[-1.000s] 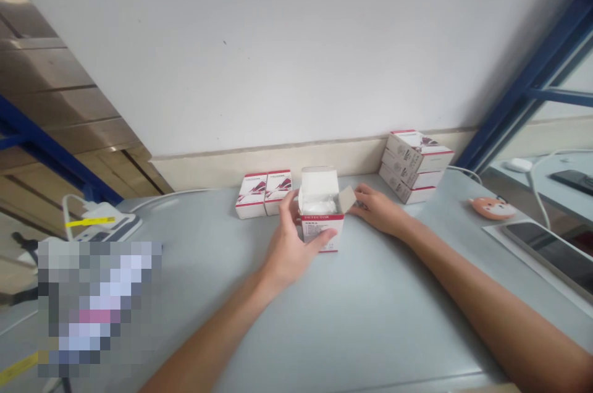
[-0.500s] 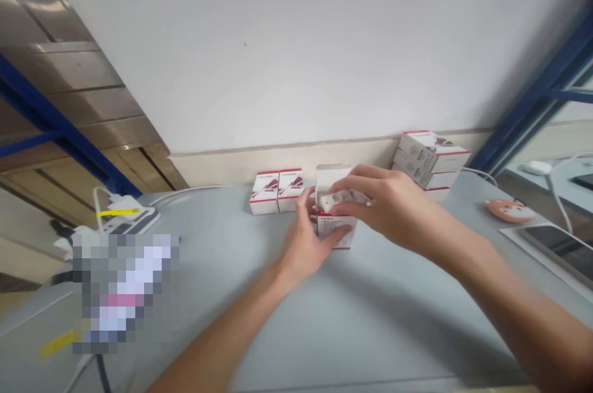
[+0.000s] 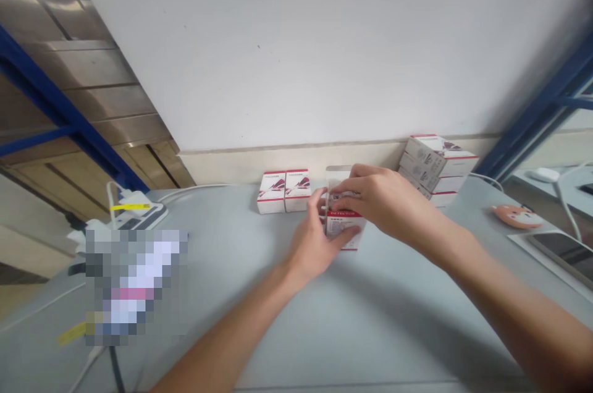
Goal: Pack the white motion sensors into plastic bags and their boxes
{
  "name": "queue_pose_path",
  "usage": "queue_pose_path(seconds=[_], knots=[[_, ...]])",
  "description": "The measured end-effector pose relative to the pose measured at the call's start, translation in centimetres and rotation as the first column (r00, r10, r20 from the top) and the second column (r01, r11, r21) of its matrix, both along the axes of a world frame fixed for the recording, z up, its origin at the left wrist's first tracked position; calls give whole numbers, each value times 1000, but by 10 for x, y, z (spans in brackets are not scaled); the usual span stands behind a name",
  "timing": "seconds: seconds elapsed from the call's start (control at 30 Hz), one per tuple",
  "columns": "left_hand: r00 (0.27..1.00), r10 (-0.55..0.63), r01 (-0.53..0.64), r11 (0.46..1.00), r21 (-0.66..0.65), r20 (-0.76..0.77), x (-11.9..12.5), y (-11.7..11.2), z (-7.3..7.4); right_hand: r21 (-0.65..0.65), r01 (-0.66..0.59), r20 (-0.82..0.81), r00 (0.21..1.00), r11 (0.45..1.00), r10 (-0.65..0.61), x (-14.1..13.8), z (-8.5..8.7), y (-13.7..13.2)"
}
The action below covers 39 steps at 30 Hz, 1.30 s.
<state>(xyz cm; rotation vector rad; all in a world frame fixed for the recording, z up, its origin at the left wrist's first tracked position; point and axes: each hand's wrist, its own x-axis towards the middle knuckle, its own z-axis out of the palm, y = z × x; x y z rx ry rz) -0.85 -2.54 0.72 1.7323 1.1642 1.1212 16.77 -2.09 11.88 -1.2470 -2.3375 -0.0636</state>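
My left hand (image 3: 312, 248) grips an upright open white carton (image 3: 343, 227) with a red band and the word DETECTOR, from its near left side. My right hand (image 3: 382, 201) reaches over the carton's open top, fingers at its mouth. A white packet seen earlier is now hidden, and I cannot tell whether those fingers pinch anything. Behind the carton's left side stand two closed cartons (image 3: 284, 192) side by side. Several more cartons (image 3: 438, 164) are stacked to the right, just beyond my right hand.
The hands work over a grey table (image 3: 380, 325) against a cream skirting and white wall. A fox-faced pad (image 3: 516, 217) and a tablet (image 3: 560, 251) lie at the right. A white device with cables (image 3: 139, 215) and a pixelated patch (image 3: 136, 285) are at the left.
My right hand has left the table beside the carton and risen over its open top. The white packet it held half a second ago is now out of sight at the carton's mouth.
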Motion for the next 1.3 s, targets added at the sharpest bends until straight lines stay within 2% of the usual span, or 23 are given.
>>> queue_pose_path(seconds=[0.1,0.2,0.27,0.3,0.33,0.4,0.43,0.47,0.5,0.57,0.7,0.8,0.93,1.1,1.23,1.3], knots=[[1000,-1,1,1000,23,-8,1,0,-3,-78,-2,-3,1000,997,2,5,-2,0],[1000,1,1,998,68,-23,2,2,-7,-133,52,-111,992,990,-67,13,-6,1],[999,21,-13,983,181,-43,2,3,-9,-140,91,-196,974,986,-118,17,-10,2],[997,50,-31,957,290,-58,1,4,-9,-138,94,-228,966,986,-124,19,-12,2],[992,95,-54,906,420,-78,0,6,-8,-130,86,-254,960,988,-117,20,-14,2],[967,219,-77,740,668,-131,-2,8,-2,-97,59,-305,948,994,-86,20,-18,2],[944,282,-63,662,747,-170,-3,8,2,-77,40,-331,942,996,-63,20,-20,2],[919,333,-34,605,795,-214,-4,8,6,-56,15,-356,934,998,-34,20,-22,2],[892,373,-4,570,822,-254,-5,7,10,-38,-11,-380,925,999,-4,20,-24,3],[844,433,36,542,840,-315,-6,5,17,-8,-54,-433,900,999,45,21,-30,6],[760,510,57,564,824,-402,-6,2,21,74,-76,-521,847,994,103,24,-40,11],[729,519,79,585,807,-447,-7,2,20,92,-83,-510,852,992,118,29,-45,13],[724,493,105,613,783,-483,-7,1,24,2,-95,-439,894,995,87,41,-47,12],[711,456,119,672,731,-535,-8,-1,32,-42,-150,-340,932,988,127,51,-41,7],[728,425,111,701,705,-538,-6,-3,35,-68,-121,-357,930,990,89,51,-34,3],[739,409,107,712,694,-535,-5,-4,34,-36,-76,-363,930,996,58,50,-32,2]])
